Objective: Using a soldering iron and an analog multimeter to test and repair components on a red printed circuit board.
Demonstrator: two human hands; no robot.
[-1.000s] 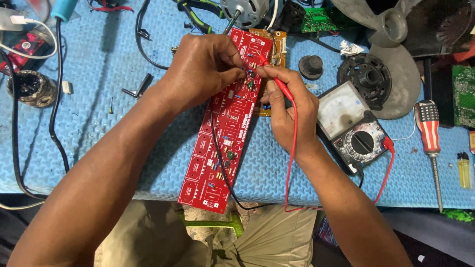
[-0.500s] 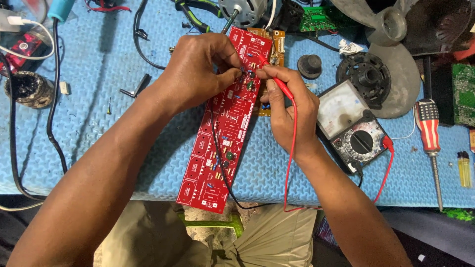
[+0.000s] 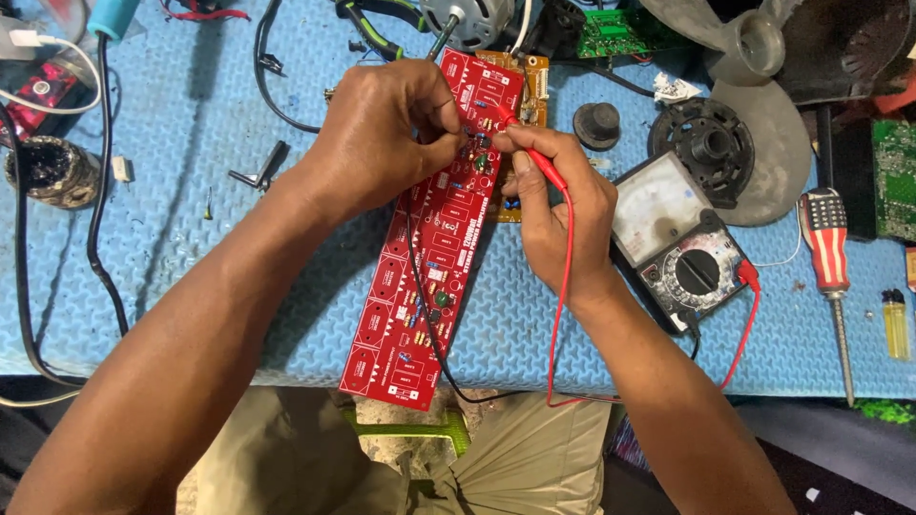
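- Nearest the viewer, the long red circuit board (image 3: 431, 250) is lying slantwise on the blue foam mat (image 3: 191, 238), its lower end overhanging the mat's front edge above the person's lap. Its face is carrying white-outlined blocks and small coloured components.
- A black lead (image 3: 426, 319) is running down the board and off its lower end, while a red lead (image 3: 563, 286) is looping down beside it.
- The left hand (image 3: 382, 138) is resting on the board's upper part, fingers pinched narrowly together; what it is gripping is probably the black probe, though the tip is hidden.
- The right hand (image 3: 553, 205) is closing around the red probe (image 3: 530, 153), pressing its tip to the board just beside the left fingertips.
- To the right, a black analogue multimeter (image 3: 673, 243) with a pale dial face and a round selector is lying near the right wrist.
- Further right, a screwdriver (image 3: 828, 262) with a striped red-and-white handle and a small yellow lighter (image 3: 895, 324) are lying well apart from the board.
- Beyond the board's upper end, a brown circuit board (image 3: 530, 81) is sticking out from under it.
- At the far edge, a small green circuit board (image 3: 611, 33) and a grey motor (image 3: 468, 19) are sitting.
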